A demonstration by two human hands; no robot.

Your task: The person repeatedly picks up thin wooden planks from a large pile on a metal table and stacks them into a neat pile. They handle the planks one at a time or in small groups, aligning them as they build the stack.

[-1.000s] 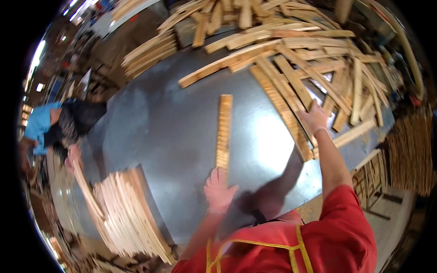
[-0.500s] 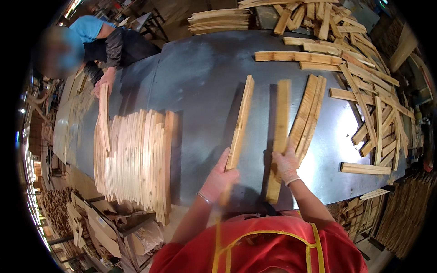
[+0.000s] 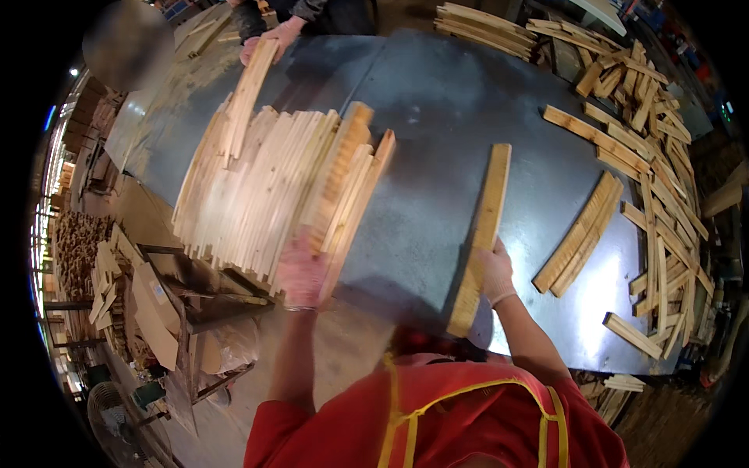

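In my gloved left hand is a wooden strip, blurred by motion, over the right side of a row of pale wooden strips set side by side. My right hand, also gloved, grips the lower part of a darker, slightly bowed wooden board that stands apart on the grey metal table. Its fingers are closed around the board's right edge. Two curved boards lie together to the right of that hand.
Loose boards pile up in a tangle along the table's right side. Across the table a co-worker's gloved hands hold strips over the row's far end. A stack of boards is behind the table, and a fan stands lower left.
My left hand has carried its strip leftward to the row of pale strips. My right hand stays on its board, and the view has turned. The two curved boards now lie apart from my right hand.
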